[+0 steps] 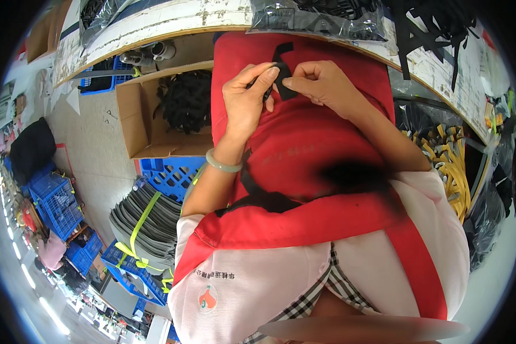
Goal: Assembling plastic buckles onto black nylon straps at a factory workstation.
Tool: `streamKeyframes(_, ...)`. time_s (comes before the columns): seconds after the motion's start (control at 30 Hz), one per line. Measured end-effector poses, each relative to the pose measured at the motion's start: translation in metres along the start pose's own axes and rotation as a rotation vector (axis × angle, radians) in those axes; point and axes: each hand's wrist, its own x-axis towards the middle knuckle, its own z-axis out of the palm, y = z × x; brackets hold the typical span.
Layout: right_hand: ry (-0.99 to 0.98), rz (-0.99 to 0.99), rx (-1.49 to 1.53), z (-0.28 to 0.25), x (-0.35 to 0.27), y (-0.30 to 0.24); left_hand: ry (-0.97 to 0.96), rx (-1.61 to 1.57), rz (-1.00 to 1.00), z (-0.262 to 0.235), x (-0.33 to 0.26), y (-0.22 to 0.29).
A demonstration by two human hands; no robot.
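Note:
Over my lap, on the red apron, both hands work at a short black strap. My left hand pinches its left edge between thumb and fingers. A small dark item shows between the curled fingers of that hand, too little of it visible to name. From the other side, my right hand is closed on the strap's right edge, thumb against forefinger. One end of the strap sticks up beyond the hands, and its lower part hangs between them.
A worn white table edge curves beyond my lap, with bagged black pieces and loose black straps on it. At left stand a cardboard box of black pieces and a stack of grey sheets. Yellow straps lie at right.

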Motion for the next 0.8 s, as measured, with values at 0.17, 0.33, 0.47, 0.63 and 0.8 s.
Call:
streamKeyframes(0.17,-0.015,0.025,0.271,-0.005,0.005,0.009,-0.062,-0.049,-0.013,0.001,0.001,-0.003)
streamKeyframes(0.33,-0.255,0.141,0.442,-0.01,0.005,0.01,-0.112,0.053,-0.112,-0.004,-0.005,0.006)
streamKeyframes(0.47,0.021,-0.082,0.285,-0.014,0.016,0.017,-0.18,0.114,-0.223,-0.037,-0.02,0.041)
streamKeyframes(0.63,0.667,-0.412,-0.549,-0.086,-0.03,0.02,0.205,0.146,0.057,-0.156,-0.049,0.083)
streamKeyframes(0.8,0.804,-0.177,-1.033,-0.168,-0.082,0.05,0.609,0.04,0.115,-0.241,-0.056,0.054)
